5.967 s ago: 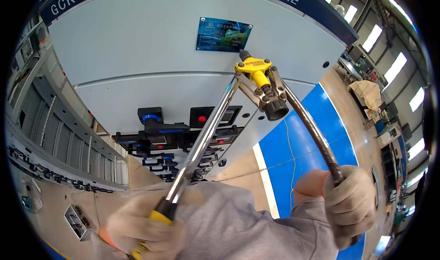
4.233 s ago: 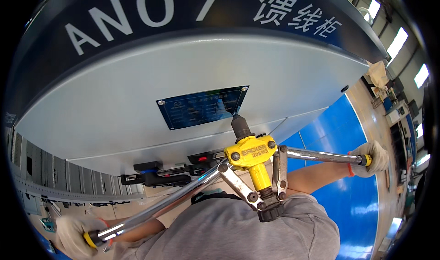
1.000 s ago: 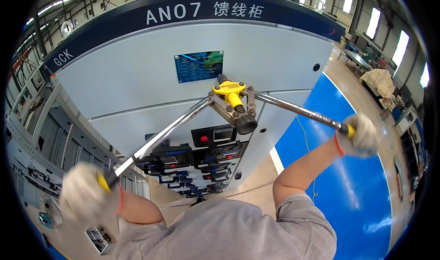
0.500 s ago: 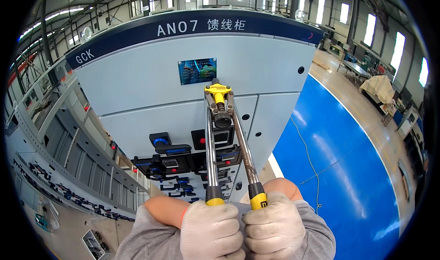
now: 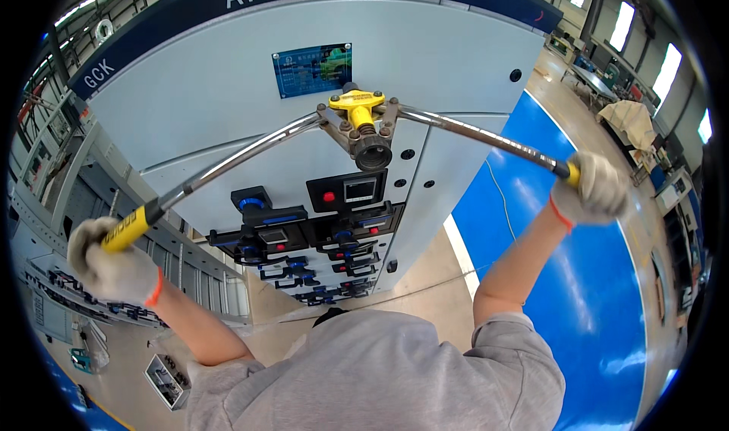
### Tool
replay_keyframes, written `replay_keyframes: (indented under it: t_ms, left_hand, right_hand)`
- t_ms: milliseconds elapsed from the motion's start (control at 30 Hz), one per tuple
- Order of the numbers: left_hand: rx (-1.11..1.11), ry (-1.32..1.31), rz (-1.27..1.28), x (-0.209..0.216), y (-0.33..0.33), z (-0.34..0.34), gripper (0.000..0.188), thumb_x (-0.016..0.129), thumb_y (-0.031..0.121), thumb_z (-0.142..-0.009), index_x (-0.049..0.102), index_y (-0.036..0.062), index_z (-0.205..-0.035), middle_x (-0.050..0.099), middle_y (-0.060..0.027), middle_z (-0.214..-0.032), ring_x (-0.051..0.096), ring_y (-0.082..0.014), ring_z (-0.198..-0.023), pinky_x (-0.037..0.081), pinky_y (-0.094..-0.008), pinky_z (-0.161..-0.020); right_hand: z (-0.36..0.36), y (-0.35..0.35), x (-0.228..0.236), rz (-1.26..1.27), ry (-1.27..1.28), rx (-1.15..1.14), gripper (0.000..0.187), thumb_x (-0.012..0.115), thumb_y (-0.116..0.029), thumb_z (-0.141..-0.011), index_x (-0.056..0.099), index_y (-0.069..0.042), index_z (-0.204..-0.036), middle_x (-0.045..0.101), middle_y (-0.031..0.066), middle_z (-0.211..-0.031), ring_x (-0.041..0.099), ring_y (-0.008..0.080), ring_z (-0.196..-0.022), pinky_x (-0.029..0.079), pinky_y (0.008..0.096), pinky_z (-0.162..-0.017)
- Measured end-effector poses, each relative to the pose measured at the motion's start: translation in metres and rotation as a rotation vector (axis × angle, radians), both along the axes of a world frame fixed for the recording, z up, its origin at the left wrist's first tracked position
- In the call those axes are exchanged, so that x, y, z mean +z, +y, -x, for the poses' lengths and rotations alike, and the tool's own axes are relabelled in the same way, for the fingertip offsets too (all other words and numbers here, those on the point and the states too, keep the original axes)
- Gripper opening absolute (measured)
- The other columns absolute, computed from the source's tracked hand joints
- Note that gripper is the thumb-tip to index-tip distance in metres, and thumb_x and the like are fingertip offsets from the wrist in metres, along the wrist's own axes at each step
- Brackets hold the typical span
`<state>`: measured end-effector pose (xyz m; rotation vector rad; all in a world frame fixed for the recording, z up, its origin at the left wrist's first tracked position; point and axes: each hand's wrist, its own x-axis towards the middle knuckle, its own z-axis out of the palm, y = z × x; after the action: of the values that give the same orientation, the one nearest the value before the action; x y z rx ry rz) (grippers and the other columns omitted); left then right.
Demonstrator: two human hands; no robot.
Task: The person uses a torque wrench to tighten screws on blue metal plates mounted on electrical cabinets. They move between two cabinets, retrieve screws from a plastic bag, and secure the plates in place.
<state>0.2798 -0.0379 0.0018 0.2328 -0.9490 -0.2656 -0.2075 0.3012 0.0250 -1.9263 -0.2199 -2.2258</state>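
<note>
My left hand [image 5: 118, 264], in a whitish knit glove with an orange cuff, is closed around one yellow-and-black grip of a long-armed hand riveter [image 5: 357, 112]. My right hand [image 5: 594, 190], gloved the same way, clasps the other grip. The riveter's two steel arms are spread wide to either side of its yellow head. Its nose meets the cabinet front at the lower right corner of a blue nameplate [image 5: 312, 71]; the exact contact is hidden. Round fasteners show at the plate's upper corners. A dark collection cup faces back toward me.
The grey switchgear cabinet [image 5: 425, 59] fills the middle, with black drawer handles and red buttons [image 5: 329, 197] below. Metal frames [image 5: 140, 226] stand at left. A box of parts [image 5: 167, 382] rests on the floor. Blue flooring [image 5: 566, 302] and workbenches lie to the right.
The riveter's arms have swung from close together to wide apart, my hands moving outward and up with them. The head stays near the nameplate's corner. My view has tilted down.
</note>
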Motion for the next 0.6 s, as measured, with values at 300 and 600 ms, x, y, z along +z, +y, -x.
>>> replay_keyframes:
  t_ms: [300, 600]
  left_hand:
    - [0.021, -0.549, -0.394, -0.059, -0.043, -0.019, 0.023, 0.045, -0.002, -0.091, 0.067, -0.0033, -0.098, 0.063, -0.0067, -0.087, 0.055, -0.0112, -0.076, 0.047, -0.0262, -0.072]
    - [-0.557, -1.282, -1.112, -0.108, 0.066, 0.011, 0.017, 0.061, 0.011, -0.086, 0.068, -0.0039, -0.085, 0.055, -0.0026, -0.059, 0.048, -0.0091, -0.052, 0.037, -0.0290, -0.048]
  right_hand:
    - [0.061, -0.026, 0.057, 0.007, 0.162, 0.183, 0.039, 0.060, -0.021, -0.094, 0.053, -0.023, -0.055, 0.052, -0.0064, -0.045, 0.048, 0.0048, -0.038, 0.050, 0.0201, -0.047]
    - [0.046, -0.008, 0.139, -0.150, 0.430, 0.090, 0.047, 0.061, -0.032, -0.100, 0.058, -0.023, -0.055, 0.054, -0.0074, -0.047, 0.053, 0.0057, -0.040, 0.054, 0.0187, -0.049]
